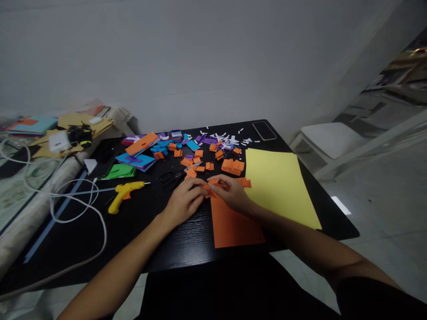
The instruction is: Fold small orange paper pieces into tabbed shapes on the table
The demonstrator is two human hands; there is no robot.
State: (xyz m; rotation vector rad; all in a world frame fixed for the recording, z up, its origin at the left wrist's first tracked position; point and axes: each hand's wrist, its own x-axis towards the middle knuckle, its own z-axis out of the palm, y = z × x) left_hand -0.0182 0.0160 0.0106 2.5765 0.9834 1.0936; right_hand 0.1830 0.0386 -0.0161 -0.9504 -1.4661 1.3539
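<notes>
My left hand point(184, 202) and my right hand point(231, 194) meet at the middle of the black table point(187, 240). Both pinch a small folded orange paper piece point(211, 188) between their fingertips. Under the right hand lies an orange paper sheet point(233, 226). A large yellow sheet point(278, 184) lies just to its right. Several small folded orange pieces point(232, 166) are stacked and scattered just beyond the hands.
A yellow glue gun point(124, 194) with a white cable point(83, 209) lies at the left. Black scissors point(171, 178) sit near the left hand. Coloured paper stacks point(138, 153), white scraps point(227, 137) and a phone point(263, 130) are farther back. A white chair point(328, 140) stands at the right.
</notes>
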